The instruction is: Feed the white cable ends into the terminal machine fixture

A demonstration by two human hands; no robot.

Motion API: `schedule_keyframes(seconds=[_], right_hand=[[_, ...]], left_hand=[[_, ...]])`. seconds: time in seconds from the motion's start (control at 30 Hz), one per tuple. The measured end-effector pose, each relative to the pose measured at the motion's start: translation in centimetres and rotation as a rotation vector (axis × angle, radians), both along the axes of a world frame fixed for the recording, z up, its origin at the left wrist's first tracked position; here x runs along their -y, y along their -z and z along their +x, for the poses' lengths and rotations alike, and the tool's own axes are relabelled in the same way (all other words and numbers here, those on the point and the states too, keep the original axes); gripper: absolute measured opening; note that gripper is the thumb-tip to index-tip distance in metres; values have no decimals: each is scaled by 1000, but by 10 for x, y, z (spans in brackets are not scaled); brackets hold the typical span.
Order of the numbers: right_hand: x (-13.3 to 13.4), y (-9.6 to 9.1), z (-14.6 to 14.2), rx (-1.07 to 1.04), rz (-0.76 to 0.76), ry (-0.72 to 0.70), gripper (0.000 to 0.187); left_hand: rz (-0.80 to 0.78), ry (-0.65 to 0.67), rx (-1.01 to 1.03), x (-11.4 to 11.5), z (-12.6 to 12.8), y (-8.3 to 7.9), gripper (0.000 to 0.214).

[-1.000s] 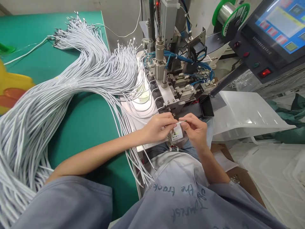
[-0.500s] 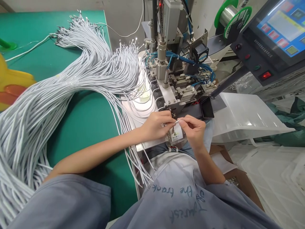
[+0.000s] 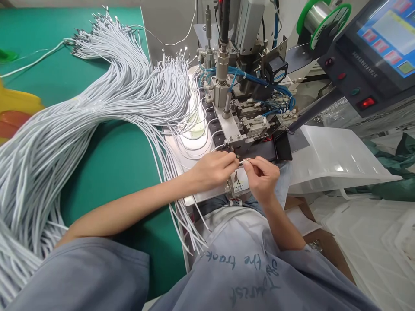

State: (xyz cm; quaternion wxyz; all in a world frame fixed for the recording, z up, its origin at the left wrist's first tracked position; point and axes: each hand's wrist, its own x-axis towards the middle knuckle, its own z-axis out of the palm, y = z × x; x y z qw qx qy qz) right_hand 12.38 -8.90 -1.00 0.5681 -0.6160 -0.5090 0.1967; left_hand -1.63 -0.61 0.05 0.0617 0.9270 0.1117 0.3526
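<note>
Between my two hands runs the end of a thin white cable, just in front of the machine. My left hand pinches it with closed fingers from the left. On the right, my right hand grips the cable's tip between thumb and forefinger; fine wire ends seem to show there, too small to make out. Right behind the hands stands a metal soldering machine with blue air hoses, and several white cables lead into its left side. A large bundle of white cables lies to my left.
The bundle rests on a green mat. A screen panel and a green spool of wire stand at the back right. A dark phone-like slab lies beside the machine, with a white plastic sheet farther right.
My left fingers have curled in more tightly and shifted slightly, so the cable shows between the hands. The right hand has barely moved. The whole view has shifted a little.
</note>
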Motion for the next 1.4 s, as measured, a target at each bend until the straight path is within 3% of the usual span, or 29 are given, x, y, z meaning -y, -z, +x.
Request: schedule_keyframes(seconds=[0.1,0.17,0.23,0.4,0.47,0.73,0.93,1.1,1.4], right_hand=[[-3,-2,8,165,-14,-55,19],[-6,-4,15,168,-72,-157,22],[-10,-3,19,149,-93,-201,24],[-11,7,14,60,-41,-116,21],[-12,14,14,5,-66,-102,20],[-33,49,37,-219,-339,-164,19],[-42,53,34,-370,-395,-178,16],[-44,51,37,-374,-421,-250,16],[-48,55,43,-330,-450,-328,17]], left_hand=[[374,-41,-145,-5,-3,-8,23],[422,-41,-196,-7,-4,-9,24],[313,-67,-179,-7,-3,-4,26],[-207,-41,-107,-1,2,14,25],[-285,-2,-157,-1,2,18,26],[-107,-138,-585,-18,4,28,23],[-75,-102,-563,-19,4,30,27],[-65,-69,-474,-19,3,32,34],[-1,-72,-541,-20,3,32,30]])
